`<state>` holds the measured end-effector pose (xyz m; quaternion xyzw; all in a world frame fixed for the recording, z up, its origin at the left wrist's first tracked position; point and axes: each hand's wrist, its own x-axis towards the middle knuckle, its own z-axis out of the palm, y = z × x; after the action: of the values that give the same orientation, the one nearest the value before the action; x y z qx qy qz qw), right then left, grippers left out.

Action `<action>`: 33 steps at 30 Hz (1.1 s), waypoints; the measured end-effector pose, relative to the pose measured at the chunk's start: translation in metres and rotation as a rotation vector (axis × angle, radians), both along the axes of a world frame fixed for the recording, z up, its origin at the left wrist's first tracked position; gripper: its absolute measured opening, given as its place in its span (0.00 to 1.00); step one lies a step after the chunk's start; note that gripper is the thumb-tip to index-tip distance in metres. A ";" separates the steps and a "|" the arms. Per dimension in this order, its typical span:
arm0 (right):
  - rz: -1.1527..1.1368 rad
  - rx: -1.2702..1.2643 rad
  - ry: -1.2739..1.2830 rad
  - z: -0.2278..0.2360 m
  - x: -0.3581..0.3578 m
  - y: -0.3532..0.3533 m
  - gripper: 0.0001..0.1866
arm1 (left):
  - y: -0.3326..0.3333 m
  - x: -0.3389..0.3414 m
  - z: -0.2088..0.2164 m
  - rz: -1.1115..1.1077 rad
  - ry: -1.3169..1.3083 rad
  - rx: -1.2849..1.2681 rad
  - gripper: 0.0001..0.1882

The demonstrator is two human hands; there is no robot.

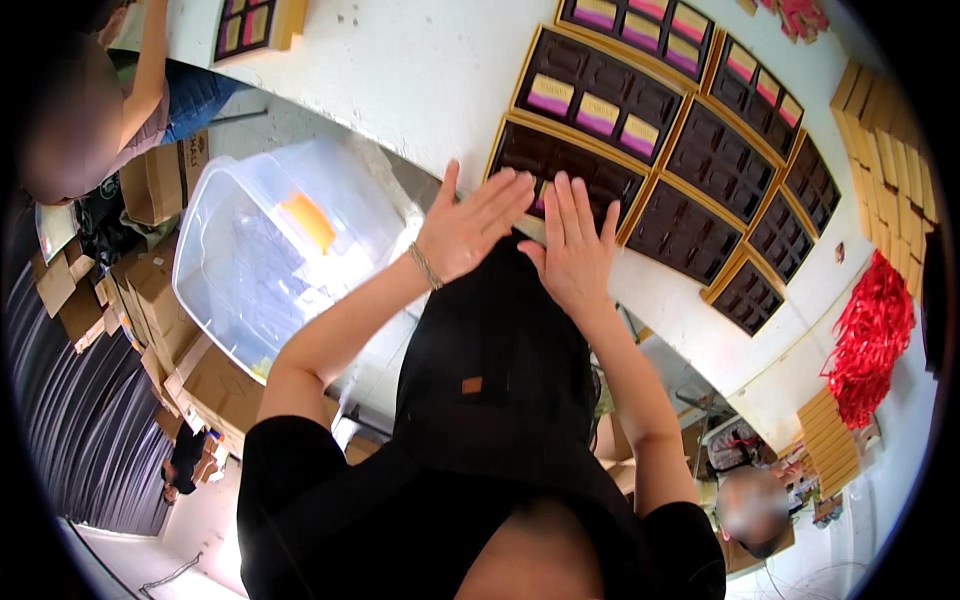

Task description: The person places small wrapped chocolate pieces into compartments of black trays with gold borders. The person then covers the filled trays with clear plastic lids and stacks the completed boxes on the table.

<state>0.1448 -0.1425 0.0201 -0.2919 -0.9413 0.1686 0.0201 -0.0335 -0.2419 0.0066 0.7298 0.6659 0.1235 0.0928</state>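
Note:
My left hand (468,228) is held flat with its fingers stretched out, a bracelet at its wrist. Beside it my right hand (575,250) is also flat, fingers extended and thumb apart. Both sets of fingertips are over the near edge of a gold-rimmed box with a dark compartment tray (600,180). Whether they touch it I cannot tell. A sliver of a small packet shows between the hands; the rest of that spot is hidden. Just behind, a similar box (570,70) holds yellow-and-purple packets (597,113) in its front row. Neither hand holds anything.
More gold-rimmed boxes with dark trays (720,160) cover the white table (400,70) to the right. A clear plastic bin (210,270) stands left of me. Red shredded strips (872,340) and stacked gold boxes (885,170) are far right. Other people are at the left and lower right.

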 end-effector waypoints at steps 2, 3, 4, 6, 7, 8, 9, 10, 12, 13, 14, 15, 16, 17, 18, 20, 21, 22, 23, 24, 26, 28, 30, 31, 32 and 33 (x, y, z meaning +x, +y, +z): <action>0.011 -0.029 0.056 0.007 0.002 0.005 0.36 | 0.005 -0.001 0.008 -0.006 -0.070 -0.052 0.35; 0.023 -0.052 0.105 0.014 0.003 0.010 0.35 | 0.005 -0.004 0.018 -0.003 -0.130 -0.063 0.35; 0.030 -0.063 0.158 0.017 0.000 0.022 0.34 | 0.011 -0.009 0.027 -0.008 -0.185 -0.063 0.36; -0.046 -0.021 0.392 0.030 -0.024 0.071 0.26 | 0.038 -0.033 0.038 0.104 -0.199 0.105 0.32; -0.099 0.017 0.438 0.037 -0.041 0.102 0.20 | 0.062 -0.052 0.039 0.158 -0.150 0.193 0.29; -0.121 0.090 0.566 0.040 -0.067 0.138 0.14 | 0.096 -0.076 0.043 0.238 -0.133 0.303 0.25; -0.110 0.238 0.592 0.046 -0.098 0.172 0.10 | 0.133 -0.101 0.040 0.319 -0.127 0.309 0.21; -0.104 0.309 0.628 0.043 -0.130 0.202 0.08 | 0.172 -0.123 0.027 0.389 -0.142 0.424 0.17; -0.022 0.441 0.498 0.018 -0.184 0.255 0.07 | 0.239 -0.158 0.004 0.377 0.020 0.572 0.15; -0.081 0.220 0.204 0.003 -0.207 0.275 0.07 | 0.260 -0.162 -0.005 0.349 -0.010 0.563 0.14; -0.124 0.227 0.206 -0.007 -0.224 0.281 0.06 | 0.270 -0.166 -0.014 0.332 -0.032 0.542 0.14; -0.178 0.236 0.196 -0.015 -0.232 0.284 0.05 | 0.277 -0.164 -0.023 0.306 -0.067 0.519 0.13; -0.231 0.240 0.190 -0.023 -0.237 0.287 0.05 | 0.277 -0.163 -0.030 0.339 -0.065 0.533 0.12; -0.223 0.248 0.207 -0.032 -0.245 0.289 0.07 | 0.274 -0.164 -0.034 0.378 -0.055 0.546 0.11; -0.217 0.257 0.223 -0.040 -0.250 0.291 0.09 | 0.270 -0.166 -0.038 0.415 -0.046 0.561 0.10; -0.222 0.213 0.283 -0.039 -0.246 0.289 0.12 | 0.260 -0.165 -0.034 0.567 -0.199 0.565 0.11; -0.234 0.160 0.329 -0.036 -0.236 0.290 0.13 | 0.254 -0.163 -0.032 0.641 -0.277 0.566 0.11; -0.243 0.098 0.378 -0.024 -0.226 0.285 0.14 | 0.247 -0.163 -0.026 0.701 -0.484 0.502 0.12; -0.230 0.034 0.309 0.001 -0.215 0.281 0.16 | 0.243 -0.161 -0.019 0.754 -0.694 0.433 0.13; -0.307 -0.031 0.401 0.015 -0.203 0.276 0.14 | 0.242 -0.155 -0.012 0.794 -0.908 0.358 0.14; -0.445 -0.159 0.590 0.037 -0.171 0.256 0.13 | 0.230 -0.132 -0.002 0.802 -1.235 0.325 0.15; -0.551 -0.545 0.750 0.053 -0.120 0.229 0.10 | 0.206 -0.097 0.015 0.721 -1.366 0.318 0.15; -0.551 -0.630 0.869 0.052 -0.067 0.193 0.10 | 0.158 -0.057 0.046 0.604 -1.294 0.108 0.14; -0.630 -0.647 0.675 0.056 -0.039 0.171 0.10 | 0.134 -0.036 0.056 0.586 -1.134 0.011 0.14; -0.702 -0.637 0.494 0.062 -0.013 0.152 0.10 | 0.117 -0.022 0.057 0.461 -0.936 -0.002 0.14; -0.778 -0.690 0.478 0.061 0.010 0.133 0.09 | 0.103 -0.006 0.062 0.449 -0.905 -0.030 0.14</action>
<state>0.1551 -0.0092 0.0809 -0.5603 -0.6242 0.5077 0.1968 -0.0394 -0.1385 0.0686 0.4406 0.7012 0.4350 0.3536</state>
